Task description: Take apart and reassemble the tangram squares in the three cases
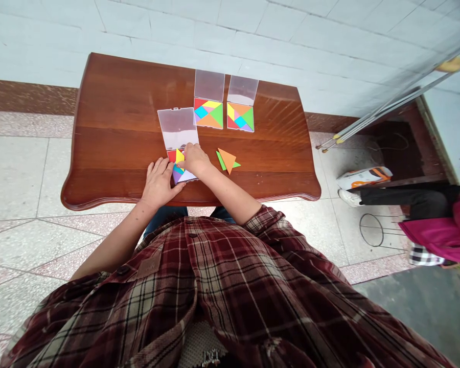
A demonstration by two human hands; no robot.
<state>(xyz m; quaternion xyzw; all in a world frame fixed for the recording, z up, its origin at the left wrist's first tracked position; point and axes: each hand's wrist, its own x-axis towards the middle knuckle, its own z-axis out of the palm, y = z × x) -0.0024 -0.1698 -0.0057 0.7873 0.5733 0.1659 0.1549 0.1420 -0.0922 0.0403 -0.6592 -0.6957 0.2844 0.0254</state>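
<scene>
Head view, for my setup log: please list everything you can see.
Table: 1, reddish-brown wood, centre.
Tangram cases: 3, clear open lids, on table.
Loose tangram pieces: at least 2, orange and green, right of hands.
Seated person: 1, magenta top, far right.
White-and-orange package: 1, floor, right.
Metal rods: several, silver, upper right.
Plaid shirt: 1, maroon, lower frame.
Left hand: 1, on nearest case's edge.
Right hand: 1, on that case's pieces.

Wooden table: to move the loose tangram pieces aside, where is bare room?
The wooden table is bare on the left, between its left edge and the nearest open case, and on the right, between the loose pieces and the right edge. Crowded: the centre, around the left hand, right hand, middle case and right case.
</scene>
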